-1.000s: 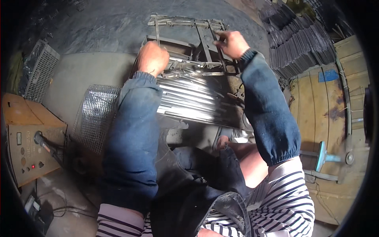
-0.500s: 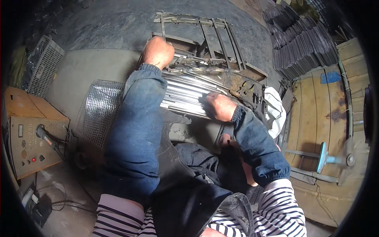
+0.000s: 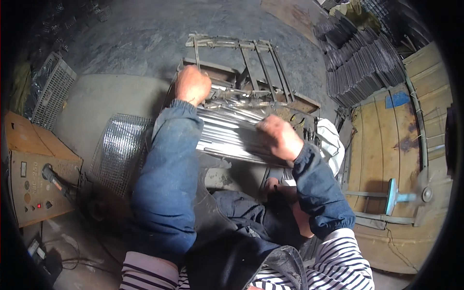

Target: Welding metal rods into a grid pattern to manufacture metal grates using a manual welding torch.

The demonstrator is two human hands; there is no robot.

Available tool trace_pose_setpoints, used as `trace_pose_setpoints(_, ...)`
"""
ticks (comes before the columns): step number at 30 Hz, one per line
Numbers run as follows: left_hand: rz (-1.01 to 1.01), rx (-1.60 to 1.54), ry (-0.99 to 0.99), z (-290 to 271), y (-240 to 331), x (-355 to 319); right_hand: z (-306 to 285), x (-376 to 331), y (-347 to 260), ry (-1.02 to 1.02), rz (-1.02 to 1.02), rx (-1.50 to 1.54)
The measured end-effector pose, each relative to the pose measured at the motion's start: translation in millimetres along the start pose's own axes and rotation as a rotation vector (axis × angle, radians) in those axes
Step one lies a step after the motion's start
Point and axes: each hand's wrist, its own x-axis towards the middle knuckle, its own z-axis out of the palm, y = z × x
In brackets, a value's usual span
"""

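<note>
My left hand (image 3: 192, 85) is closed in a fist at the left side of a metal jig-like frame (image 3: 249, 63). What it grips, if anything, is hidden behind the fingers. Below the frame lies a bundle of shiny thin metal rods (image 3: 227, 128), running left to right in front of me. My right hand (image 3: 282, 138), slightly blurred, has curled fingers over the right part of the rods. I cannot make out what lies between them. Both forearms wear blue sleeve covers.
An orange welding machine (image 3: 46, 179) with a cable stands at left, near a wire mesh sheet (image 3: 121, 145) and a grey plastic crate (image 3: 53, 94). Stacked dark metal pieces (image 3: 362, 63) rise at far right. White cloth (image 3: 331, 145) hangs beside the rods; a light-blue metal piece (image 3: 392, 197) sits farther right.
The view has tilted, so the scene sits lower. My right hand has moved up and to the right over the rods. The left fist stays at the frame's left side.
</note>
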Motion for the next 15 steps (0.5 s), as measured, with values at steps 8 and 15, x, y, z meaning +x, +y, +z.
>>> trace_pose_setpoints(8,0.055,-0.026,0.057,2.9,-0.7,0.2,-43.2,123.0,72.1,0.072,0.255,-0.180)
trace_pose_setpoints(15,-0.005,-0.007,-0.001,1.2,-0.8,-1.3,-9.6,171.5,87.1,-0.004,0.284,-0.218)
